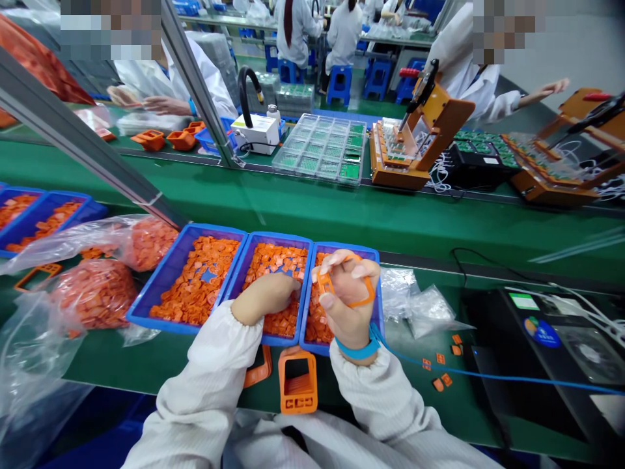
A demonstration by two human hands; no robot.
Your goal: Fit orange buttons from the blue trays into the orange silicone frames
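My right hand (354, 306), with a blue wrist strap (359, 352), grips a thin orange plastic frame (325, 284) above the right blue bin (344, 248). My left hand (271, 294) reaches down into the middle blue bin (280, 237), its fingers curled among small orange plastic pieces (280, 257). Its fingertips are partly hidden, so any piece between them does not show. A stack of orange frames (299, 405) stands at the bench edge between my forearms. Another orange frame (263, 372) lies beside it, partly behind my left sleeve.
To the left are a third blue bin (188, 234) and clear bags of orange pieces (97, 293). Clear plastic bags (430, 309), several loose orange pieces (441, 359) and a black machine (532, 371) lie right. A blue cord (469, 373) trails from my wrist. Beyond runs a green belt (293, 208).
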